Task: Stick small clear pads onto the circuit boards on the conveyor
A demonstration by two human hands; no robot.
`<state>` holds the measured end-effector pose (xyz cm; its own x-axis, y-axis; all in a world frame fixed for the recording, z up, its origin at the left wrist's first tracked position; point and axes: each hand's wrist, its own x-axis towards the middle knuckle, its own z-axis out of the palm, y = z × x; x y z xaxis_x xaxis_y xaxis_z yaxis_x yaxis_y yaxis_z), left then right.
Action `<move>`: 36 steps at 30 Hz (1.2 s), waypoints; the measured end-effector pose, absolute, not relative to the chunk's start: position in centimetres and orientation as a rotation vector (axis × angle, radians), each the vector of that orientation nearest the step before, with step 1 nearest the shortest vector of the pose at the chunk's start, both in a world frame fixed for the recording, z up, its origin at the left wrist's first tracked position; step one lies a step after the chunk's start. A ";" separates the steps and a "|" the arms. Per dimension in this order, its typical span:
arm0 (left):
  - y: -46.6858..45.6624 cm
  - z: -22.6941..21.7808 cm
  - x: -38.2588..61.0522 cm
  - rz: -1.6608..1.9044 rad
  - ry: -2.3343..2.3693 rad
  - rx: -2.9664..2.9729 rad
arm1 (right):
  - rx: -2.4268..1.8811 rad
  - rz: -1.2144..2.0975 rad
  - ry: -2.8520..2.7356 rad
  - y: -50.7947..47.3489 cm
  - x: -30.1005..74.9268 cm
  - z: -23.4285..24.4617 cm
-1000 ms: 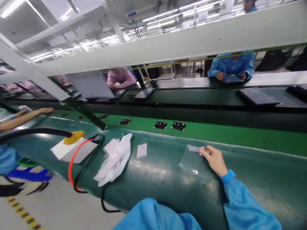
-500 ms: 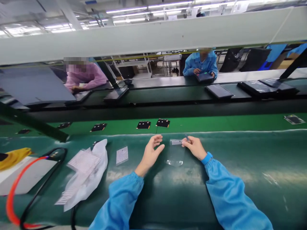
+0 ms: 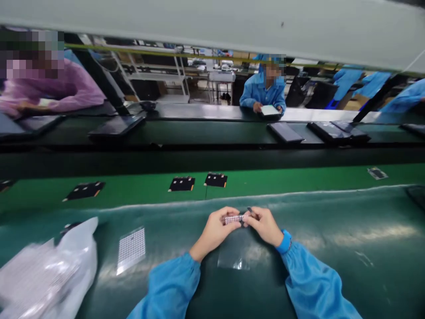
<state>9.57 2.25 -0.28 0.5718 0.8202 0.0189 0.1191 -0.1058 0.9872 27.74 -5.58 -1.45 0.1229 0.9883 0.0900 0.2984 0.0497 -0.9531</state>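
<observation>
Both hands are now meeting on the dotted strip (image 3: 233, 219).
The left hand (image 3: 215, 227), open and apart half a second ago, is closing its grip on one end of it. The right hand (image 3: 264, 224) is pinching the other end, over the clear film (image 3: 232, 256) on the green surface (image 3: 332, 248). A thin dark thing by the right fingers is too small to identify.

On the tabletop (image 3: 348, 235) to your left you can see a white bag (image 3: 49, 274) and a small dotted sheet (image 3: 132, 248). Past them, two black squares (image 3: 182, 184) sit side by side on the green belt (image 3: 299, 179). Across from you, a person in blue (image 3: 264, 91) holds a flat white thing (image 3: 269, 110).
</observation>
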 end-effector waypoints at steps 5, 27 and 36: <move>2.9 -1.0 8.8 0.685 0.791 1.365 | -1.362 0.946 -1.322 -4.3 26.9 -1.1; 2.2 -1.5 7.6 0.780 0.897 1.254 | -1.654 0.420 -1.626 3.0 30.2 0.3; 2.9 -2.1 7.3 0.786 0.895 1.301 | -1.898 0.282 -2.025 9.6 30.2 -1.1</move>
<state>7.32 2.88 -2.07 0.4566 0.8833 -0.1065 0.0091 0.1150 0.9933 30.21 9.58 -1.10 -0.0411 0.9923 0.1169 0.9224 0.0827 -0.3773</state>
